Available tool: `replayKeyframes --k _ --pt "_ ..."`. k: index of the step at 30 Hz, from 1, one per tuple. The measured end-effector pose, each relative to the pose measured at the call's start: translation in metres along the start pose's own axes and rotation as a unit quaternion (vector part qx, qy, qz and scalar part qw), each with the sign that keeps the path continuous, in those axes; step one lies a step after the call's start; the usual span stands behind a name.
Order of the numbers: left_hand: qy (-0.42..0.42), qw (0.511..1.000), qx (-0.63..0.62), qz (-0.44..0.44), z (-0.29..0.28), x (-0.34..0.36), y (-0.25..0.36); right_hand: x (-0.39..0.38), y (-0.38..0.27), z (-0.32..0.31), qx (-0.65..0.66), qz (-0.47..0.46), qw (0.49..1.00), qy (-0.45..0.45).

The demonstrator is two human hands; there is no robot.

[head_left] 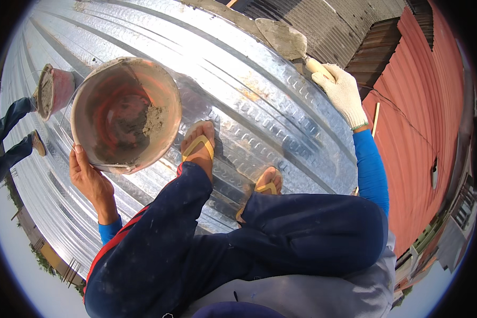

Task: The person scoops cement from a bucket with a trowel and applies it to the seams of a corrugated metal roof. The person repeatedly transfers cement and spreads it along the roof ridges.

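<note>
My bare left hand [93, 180] grips the lower-left rim of a large bucket [100, 106], which is tilted so I see inside; its stained reddish interior has a lump of grey mortar [153, 119] on the right side. My right hand [339, 93], in a cream knitted glove, is closed on the pale handle of a trowel [281, 37]. The trowel's mortar-coated blade lies at a grey mortar strip [233, 18] along the far edge of the shiny ribbed metal sheet [249, 74].
At the left, another person's legs [8, 132] stand beside a smaller bucket [61, 90] of grey mortar. My sandalled feet [206, 140] rest on the metal sheet. Beyond its edge are grey corrugated roofing [344, 26] and red roofing [418, 138], with a drop to buildings below.
</note>
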State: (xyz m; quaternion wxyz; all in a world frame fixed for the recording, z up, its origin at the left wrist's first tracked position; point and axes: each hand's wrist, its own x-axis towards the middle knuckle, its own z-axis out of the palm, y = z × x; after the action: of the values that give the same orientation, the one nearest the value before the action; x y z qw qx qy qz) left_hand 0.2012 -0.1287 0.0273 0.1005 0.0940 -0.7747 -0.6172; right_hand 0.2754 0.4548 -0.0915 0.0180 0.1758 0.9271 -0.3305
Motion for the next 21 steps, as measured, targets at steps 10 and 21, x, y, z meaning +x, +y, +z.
replayKeyframes --k 10,21 --pt "-0.039 0.999 -0.007 0.003 0.015 0.018 0.005 -0.092 0.017 -0.005 0.313 0.298 0.9 -0.048" --pt "-0.127 0.992 -0.018 0.019 0.07 0.032 0.032 -0.202 0.037 -0.04 0.287 0.4 0.867 0.077"
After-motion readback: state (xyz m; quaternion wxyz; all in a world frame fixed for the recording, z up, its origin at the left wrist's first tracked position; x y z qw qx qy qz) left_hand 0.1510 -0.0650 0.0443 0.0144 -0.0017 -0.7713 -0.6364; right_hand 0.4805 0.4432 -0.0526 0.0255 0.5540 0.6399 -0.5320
